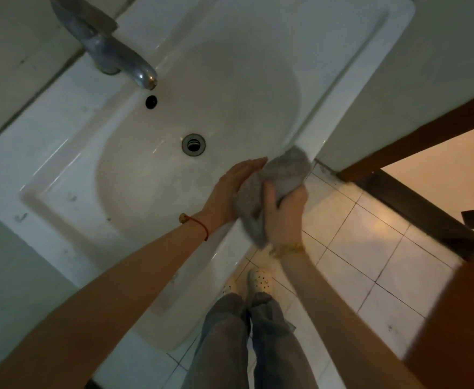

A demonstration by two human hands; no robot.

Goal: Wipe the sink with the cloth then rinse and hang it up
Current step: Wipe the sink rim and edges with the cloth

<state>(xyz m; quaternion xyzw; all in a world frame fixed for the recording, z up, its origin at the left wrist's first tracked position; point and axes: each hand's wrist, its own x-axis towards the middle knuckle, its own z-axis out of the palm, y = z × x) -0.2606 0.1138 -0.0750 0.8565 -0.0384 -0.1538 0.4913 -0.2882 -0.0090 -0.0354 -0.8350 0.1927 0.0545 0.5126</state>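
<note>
A white ceramic sink (70,167) fills the view, with its drain (193,144) near the middle of the bowl. A grey cloth (285,171) is bunched over the sink's front right rim. My right hand (282,213) grips the cloth from below, fingers curled around it. My left hand (231,188) lies flat against the cloth's left side with fingers straight; a red string bracelet is on that wrist. A metal tap (112,51) stands at the back left, with no water running from it.
An overflow hole (150,101) sits below the tap spout. Grey walls flank the sink. White floor tiles (370,248) lie to the right, beside a brown wooden door frame (415,136) and door. My legs and pale clogs (259,282) stand under the sink's edge.
</note>
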